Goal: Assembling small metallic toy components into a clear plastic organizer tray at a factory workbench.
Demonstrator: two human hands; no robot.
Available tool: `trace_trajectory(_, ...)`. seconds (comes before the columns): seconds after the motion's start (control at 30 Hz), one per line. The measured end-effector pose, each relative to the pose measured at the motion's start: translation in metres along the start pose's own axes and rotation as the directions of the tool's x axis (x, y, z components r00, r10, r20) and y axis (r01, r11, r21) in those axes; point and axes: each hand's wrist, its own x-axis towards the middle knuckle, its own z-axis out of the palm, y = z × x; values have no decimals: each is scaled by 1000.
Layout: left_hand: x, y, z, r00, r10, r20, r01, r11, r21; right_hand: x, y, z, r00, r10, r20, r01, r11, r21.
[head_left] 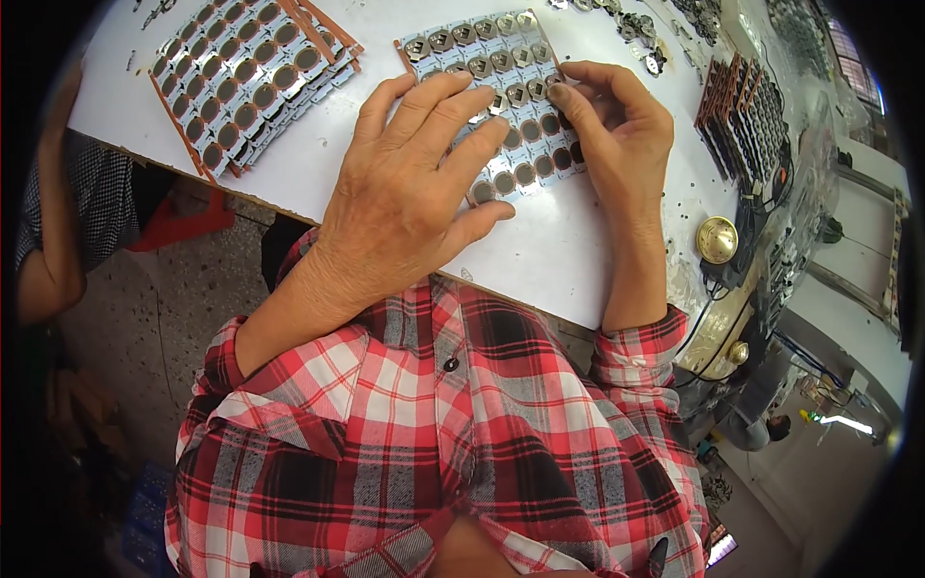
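Observation:
On the white table in front of me lies a light-blue circuit board panel [545,189] with rows of round places. Silver metal clips [500,62] sit on its upper rows, while dark round pads show on the lower ones. My left hand [414,159] rests over the panel's left part, fingers spread, hiding some of it. At the right edge is my right hand [621,130], thumb and forefinger bent close together by the end of a clip row. Whatever may be between those fingertips is too small to make out.
A stack of similar panels [241,82] with brown edges lies at the left. Another stack [747,116] stands at the right, near a brass-coloured round cup [717,240]. Loose metal clips [641,34] are scattered at the back. Another person's arm [58,212] shows at the far left.

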Motion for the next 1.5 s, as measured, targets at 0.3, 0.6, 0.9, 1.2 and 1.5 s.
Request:
trace_trajectory(0.3, 2, 0, -1, 1000, 4, -17, -4, 1000, 3, 8, -1, 0, 998, 63, 19, -63, 998, -30)
trace_trajectory(0.6, -1, -1, 0, 999, -1, -35, 2, 1000, 18, -1, 8, -2, 994, -105, 35, 105, 994, 11)
trace_trajectory(0.9, -1, -2, 1, 999, 3, -35, -2, 1000, 26, -2, 0, -6, 978, -189, 86, 201, 965, -168)
trace_trajectory(1.2, 0, -3, 0, 996, 18, -93, -20, 1000, -22, -2, -4, -8, 996, 71, 49, -83, 949, 304)
trace_trajectory(1.5, 17, -1, 3, 967, -178, -184, 48, 832, -553, -11, -19, -16, 941, 70, 330, -283, 696, 659)
